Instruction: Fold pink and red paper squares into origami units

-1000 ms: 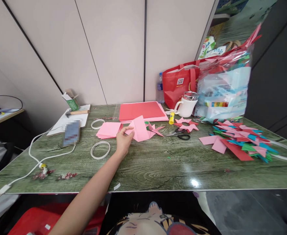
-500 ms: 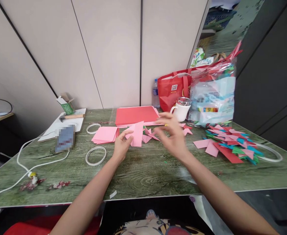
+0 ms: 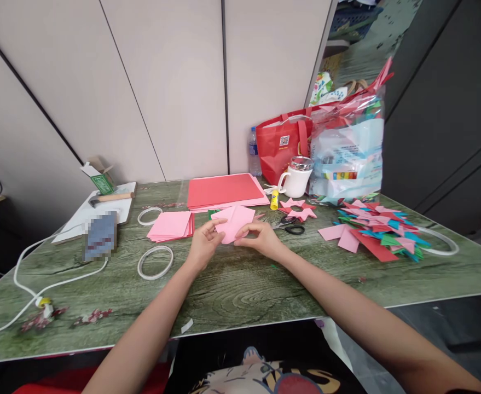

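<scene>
Gripping the pink paper (image 3: 234, 221) now is the right hand (image 3: 260, 239) (airborne before), joining the pinching left hand (image 3: 204, 245).

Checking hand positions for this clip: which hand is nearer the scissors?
Right. The right hand is just left of the scissors, pinching the pink paper; the left hand is farther left.
</scene>
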The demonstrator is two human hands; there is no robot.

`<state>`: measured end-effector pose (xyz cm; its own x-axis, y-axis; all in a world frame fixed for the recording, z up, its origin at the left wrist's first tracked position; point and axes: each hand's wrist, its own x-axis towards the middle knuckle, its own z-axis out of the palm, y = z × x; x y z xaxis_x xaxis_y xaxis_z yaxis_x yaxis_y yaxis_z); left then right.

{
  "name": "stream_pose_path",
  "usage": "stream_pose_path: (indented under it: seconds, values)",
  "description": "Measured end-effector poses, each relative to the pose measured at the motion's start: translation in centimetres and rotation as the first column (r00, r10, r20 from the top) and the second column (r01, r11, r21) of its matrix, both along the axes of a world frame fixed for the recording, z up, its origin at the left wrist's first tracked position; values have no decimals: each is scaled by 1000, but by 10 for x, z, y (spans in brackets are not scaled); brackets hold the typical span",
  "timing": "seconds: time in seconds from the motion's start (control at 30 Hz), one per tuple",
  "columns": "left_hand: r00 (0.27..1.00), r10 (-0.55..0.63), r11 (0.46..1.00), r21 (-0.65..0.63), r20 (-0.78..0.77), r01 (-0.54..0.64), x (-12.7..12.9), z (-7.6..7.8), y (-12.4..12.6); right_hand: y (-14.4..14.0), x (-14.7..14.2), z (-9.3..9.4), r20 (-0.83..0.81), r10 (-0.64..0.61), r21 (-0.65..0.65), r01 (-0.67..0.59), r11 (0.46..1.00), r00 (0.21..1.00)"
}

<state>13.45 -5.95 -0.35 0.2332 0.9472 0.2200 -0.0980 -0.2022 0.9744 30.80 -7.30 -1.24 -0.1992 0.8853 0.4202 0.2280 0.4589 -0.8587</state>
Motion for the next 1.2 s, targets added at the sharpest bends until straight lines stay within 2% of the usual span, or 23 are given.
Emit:
stream_pose_path:
  seconds: [0.1, 0.2, 0.37, 0.5, 0.73, 1.0, 1.2]
  values:
    - [999, -42, 999, -8, 2, 42, 1, 2, -2, 3, -5, -6, -216, -67, -119, 42, 992, 974]
    - [997, -76, 997, -15, -8, 76, 2, 1, -5, 4, -8, -10, -286, -135, -167, 90, 982, 949]
    - [996, -90, 993, -77, 17, 91, 3, 0, -8, 4, -10, -11, -290, -178, -174, 131, 976, 940]
    - [987, -140, 980, -129, 82, 150, 5, 3, -10, 3, -11, -10, -287, -212, -157, 172, 972, 934]
    - [992, -113, 986, -119, 60, 119, 7, 3, -12, 2, -12, -9, -274, -232, -126, 205, 971, 933]
    - [988, -129, 981, -134, 80, 139, 6, 2, -12, 2, -11, -10, -322, -222, -110, 196, 974, 920]
    - [988, -132, 979, -147, 76, 142, 7, 2, -13, -1, -12, -6, -253, -250, -91, 234, 968, 935]
